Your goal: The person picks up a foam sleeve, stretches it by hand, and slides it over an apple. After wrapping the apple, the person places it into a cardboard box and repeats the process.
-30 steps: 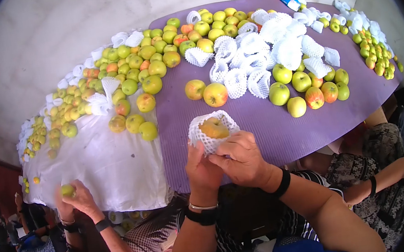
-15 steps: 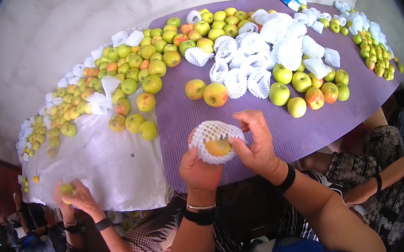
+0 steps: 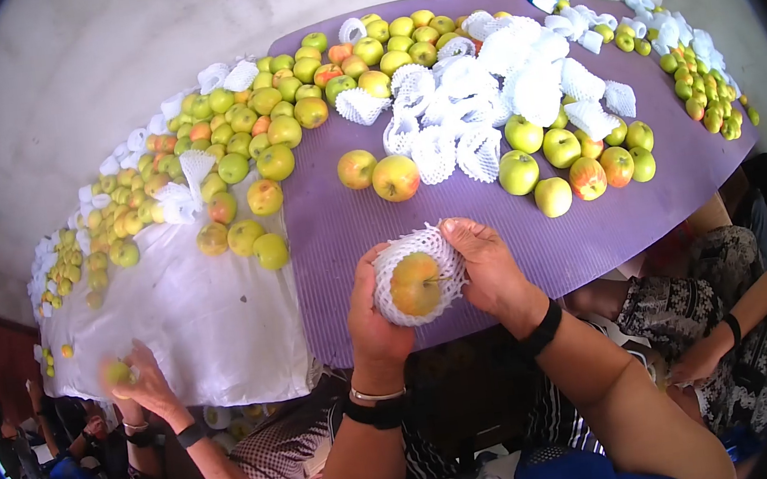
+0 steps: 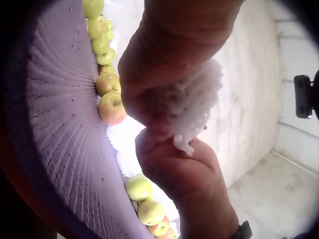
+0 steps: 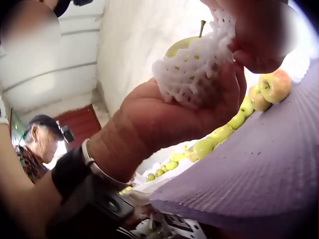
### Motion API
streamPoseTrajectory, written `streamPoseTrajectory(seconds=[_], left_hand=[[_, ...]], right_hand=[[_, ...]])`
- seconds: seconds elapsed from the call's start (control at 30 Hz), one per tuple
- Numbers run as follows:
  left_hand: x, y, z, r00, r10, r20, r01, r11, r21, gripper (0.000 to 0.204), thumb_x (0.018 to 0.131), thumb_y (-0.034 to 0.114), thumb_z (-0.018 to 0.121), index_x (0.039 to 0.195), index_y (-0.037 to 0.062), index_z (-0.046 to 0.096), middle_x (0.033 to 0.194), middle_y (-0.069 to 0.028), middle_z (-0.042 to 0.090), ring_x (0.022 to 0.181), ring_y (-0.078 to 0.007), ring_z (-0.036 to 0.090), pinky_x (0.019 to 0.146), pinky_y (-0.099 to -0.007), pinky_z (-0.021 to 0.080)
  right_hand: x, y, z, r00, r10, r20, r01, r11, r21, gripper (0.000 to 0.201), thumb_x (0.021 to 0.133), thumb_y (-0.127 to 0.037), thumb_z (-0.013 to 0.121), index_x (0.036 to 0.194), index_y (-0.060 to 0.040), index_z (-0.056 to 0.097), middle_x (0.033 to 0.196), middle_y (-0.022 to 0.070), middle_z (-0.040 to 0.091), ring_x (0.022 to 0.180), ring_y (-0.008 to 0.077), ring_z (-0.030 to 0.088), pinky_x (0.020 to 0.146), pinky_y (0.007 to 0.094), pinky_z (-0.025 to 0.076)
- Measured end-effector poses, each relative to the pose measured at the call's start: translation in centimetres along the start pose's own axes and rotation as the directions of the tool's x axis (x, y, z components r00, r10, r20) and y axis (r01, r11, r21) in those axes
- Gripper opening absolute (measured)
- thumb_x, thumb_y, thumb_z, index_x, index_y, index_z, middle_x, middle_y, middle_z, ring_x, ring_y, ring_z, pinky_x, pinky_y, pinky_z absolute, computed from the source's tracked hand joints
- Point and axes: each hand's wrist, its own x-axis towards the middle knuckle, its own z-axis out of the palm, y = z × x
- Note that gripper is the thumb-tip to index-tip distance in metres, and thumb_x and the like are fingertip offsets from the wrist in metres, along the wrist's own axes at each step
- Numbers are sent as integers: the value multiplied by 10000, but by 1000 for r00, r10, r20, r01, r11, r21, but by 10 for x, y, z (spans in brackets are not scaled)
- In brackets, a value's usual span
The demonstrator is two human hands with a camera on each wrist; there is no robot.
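1. Two hands on one item: left hand cups apple from below and the side, fingers curled round it; right hand pinches foam net at its upper rim, fingers bent onto the mesh.
2. Held clear above near edge of purple mat, just in front of the body, not resting on anything.
3. Net coverage: sides and underside wrapped; face toward head camera bare through the mesh opening. Right-wrist view: net sits over lower half, yellow-green crown and stem poking out on top. Left-wrist view: only white mesh between both hands, fruit hidden.
4. Judged progress: sleeve on and mostly seated; remaining, apparently, only drawing the rim further over the exposed face. Not yet set down.
5. Beyond the grip, further out on mat: two loose apples, unwrapped; past them a heap of spare nets, empty.
6. To right of grip, further out: cluster of bare apples, green and reddish.
7. To left of grip: white cloth with many more unwrapped fruit along its far edge.
8. Lower left, well apart from grip: another person's hand with a small green fruit; motion blurred, hold not readable.
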Motion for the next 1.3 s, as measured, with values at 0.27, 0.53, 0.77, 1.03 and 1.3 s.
streamPoseTrajectory(seconds=[0.27, 0.53, 0.77, 1.03, 1.3], left_hand=[[6, -2, -5, 992, -125, 30, 127, 914, -384, 455, 951, 341, 272, 1111, -16, 503, 1111, -159, 559, 1054, -292, 533, 937, -419, 413], [4, -11, -26, 978, -132, 159, 199, 811, -550, 385, 904, 316, 363, 1108, 32, 523, 1138, -155, 552, 1082, -306, 520, 954, -444, 406], [8, -4, -37, 993, -32, 113, 76, 907, -413, 467, 907, 334, 320, 1154, -17, 503, 1135, -169, 560, 1051, -312, 543, 927, -435, 424], [-2, 13, -17, 998, -55, -41, 52, 997, -60, 409, 975, 321, 290, 1105, -6, 498, 1079, -114, 572, 990, -224, 565, 880, -379, 449], [-13, 58, -44, 989, 125, -80, -119, 990, 79, 491, 947, 421, 287, 1077, 2, 507, 1173, -201, 522, 1129, -316, 468, 926, -443, 365]], right_hand=[[-3, 22, -2, 863, -459, 211, 472, 585, -660, 109, 896, -117, 520, 902, -13, 553, 746, 96, 609, 662, 206, 603, 604, 297, 472], [-3, 21, 1, 713, -586, 384, 645, 334, -687, 120, 892, -114, 507, 933, -10, 550, 755, 143, 593, 688, 247, 612, 622, 314, 471], [-9, 8, 5, 864, -35, 502, 339, 777, -530, 407, 887, -192, 547, 1221, 9, 432, 1083, 82, 529, 1012, 137, 495, 884, 290, 412], [-30, 17, 11, 882, 46, 469, 53, 979, -196, 509, 849, -134, 579, 1293, -8, 365, 1200, 87, 497, 1098, 174, 487, 957, 331, 387], [-96, 23, -29, 822, 426, 377, -362, 903, -231, 673, 689, -144, 714, 1262, 4, 393, 1190, 120, 523, 1118, 229, 505, 972, 366, 387]])
